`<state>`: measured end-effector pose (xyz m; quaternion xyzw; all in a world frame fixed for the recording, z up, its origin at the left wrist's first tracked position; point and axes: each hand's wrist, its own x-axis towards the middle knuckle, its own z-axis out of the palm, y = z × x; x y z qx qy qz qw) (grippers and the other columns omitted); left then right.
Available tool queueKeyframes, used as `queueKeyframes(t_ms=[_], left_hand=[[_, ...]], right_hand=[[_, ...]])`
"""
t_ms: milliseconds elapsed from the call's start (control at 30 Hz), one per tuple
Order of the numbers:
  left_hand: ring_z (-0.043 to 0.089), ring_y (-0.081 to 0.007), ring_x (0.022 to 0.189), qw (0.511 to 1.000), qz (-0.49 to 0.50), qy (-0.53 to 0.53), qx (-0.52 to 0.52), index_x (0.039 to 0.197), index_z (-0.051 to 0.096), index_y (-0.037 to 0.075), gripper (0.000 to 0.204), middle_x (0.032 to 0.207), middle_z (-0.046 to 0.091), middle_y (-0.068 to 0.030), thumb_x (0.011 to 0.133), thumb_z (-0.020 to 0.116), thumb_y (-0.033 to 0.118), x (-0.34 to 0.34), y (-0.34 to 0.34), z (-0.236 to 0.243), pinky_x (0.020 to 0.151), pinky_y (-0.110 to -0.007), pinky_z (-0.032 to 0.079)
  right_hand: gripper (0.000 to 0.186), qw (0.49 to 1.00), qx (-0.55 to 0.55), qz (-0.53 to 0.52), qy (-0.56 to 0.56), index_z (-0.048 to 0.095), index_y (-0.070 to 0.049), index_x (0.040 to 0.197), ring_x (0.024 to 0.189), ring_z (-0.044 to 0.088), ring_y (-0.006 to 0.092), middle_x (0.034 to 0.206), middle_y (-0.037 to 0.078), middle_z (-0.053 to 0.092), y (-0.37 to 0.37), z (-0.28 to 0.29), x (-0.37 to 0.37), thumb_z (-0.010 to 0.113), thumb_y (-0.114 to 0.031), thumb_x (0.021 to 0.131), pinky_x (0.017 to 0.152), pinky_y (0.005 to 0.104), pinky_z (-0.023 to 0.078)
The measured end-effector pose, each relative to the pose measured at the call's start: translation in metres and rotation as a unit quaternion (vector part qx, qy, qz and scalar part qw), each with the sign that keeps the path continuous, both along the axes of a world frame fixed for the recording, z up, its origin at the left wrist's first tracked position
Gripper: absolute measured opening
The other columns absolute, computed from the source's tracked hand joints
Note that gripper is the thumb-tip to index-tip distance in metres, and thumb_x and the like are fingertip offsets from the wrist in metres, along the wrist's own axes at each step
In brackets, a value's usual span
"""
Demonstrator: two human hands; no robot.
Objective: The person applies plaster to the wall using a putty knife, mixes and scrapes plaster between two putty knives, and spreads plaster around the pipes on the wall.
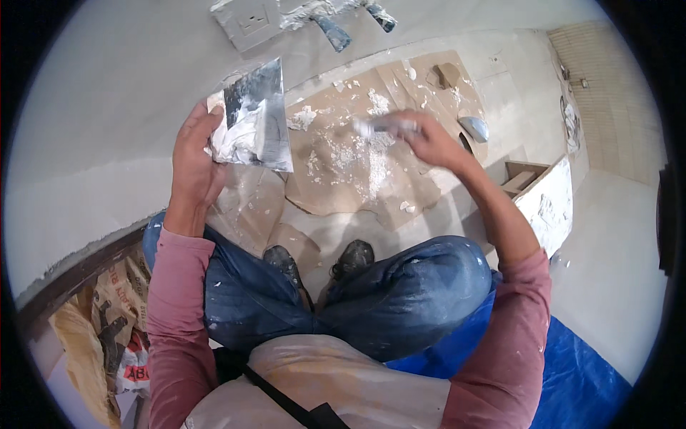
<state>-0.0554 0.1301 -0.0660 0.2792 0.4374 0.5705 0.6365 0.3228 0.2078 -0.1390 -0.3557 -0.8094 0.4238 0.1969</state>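
Observation:
My left hand [196, 150] grips a square metal plate [271, 114] smeared with a mound of white paste [239, 132]. My right hand [432, 143], raised over the cardboard on the floor, is closed around a blurred putty knife [386, 126] with white on its tip. Brown cardboard sheets [329, 186] under it carry scattered white flakes and crumbs.
A wall socket [250, 20] and two paste-smeared wall openings [331, 32] are at the top. At right are a white-smeared box [547, 204] and a metal blade [475, 129]. Sacks [125, 293] lie at left, a blue tarp [575, 365] at lower right, my shoes [354, 259] below.

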Motion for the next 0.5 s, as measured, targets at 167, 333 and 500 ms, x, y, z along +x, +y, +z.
queueKeyframes(t_ms=[167, 333, 500], left_hand=[[0.068, -0.018, 0.1, 0.998, -0.026, 0.032, -0.038, 0.124, 0.057, -0.003, 0.029, 0.113, 0.068, -0.0103, 0.1, 0.051, 0.011, 0.023, 0.01, 0.002, 0.088, -0.032, 0.055], [0.068, -0.0176, 0.102, 0.996, -0.023, -0.003, -0.089, 0.129, 0.056, -0.001, 0.032, 0.115, 0.068, -0.0093, 0.1, 0.052, 0.013, 0.03, 0.015, 0.003, 0.089, -0.031, 0.054], [0.066, -0.0174, 0.107, 0.994, -0.037, 0.018, -0.099, 0.137, 0.052, 0.0, 0.039, 0.12, 0.066, -0.0091, 0.1, 0.052, 0.013, 0.027, 0.016, 0.0, 0.093, -0.032, 0.053]], right_hand=[[0.035, 0.854, -0.361, -0.356, 0.116, 0.059, 0.003, 0.12, 0.1, 0.068, 0.0275, 0.111, 0.014, 0.066, 0.076, -0.048, -0.028, 0.059, -0.027, 0.102, 0.089, 0.0384, 0.058], [0.028, 0.762, -0.443, -0.351, 0.317, 0.054, 0.001, 0.121, 0.097, 0.069, 0.0306, 0.109, 0.015, 0.065, 0.106, -0.121, -0.056, 0.057, -0.019, 0.102, 0.077, 0.0521, 0.064], [0.025, 0.618, -0.475, -0.475, 0.408, 0.053, 0.001, 0.121, 0.092, 0.07, 0.03, 0.11, 0.017, 0.063, 0.113, -0.159, -0.108, 0.055, -0.011, 0.099, 0.068, 0.0478, 0.066]])
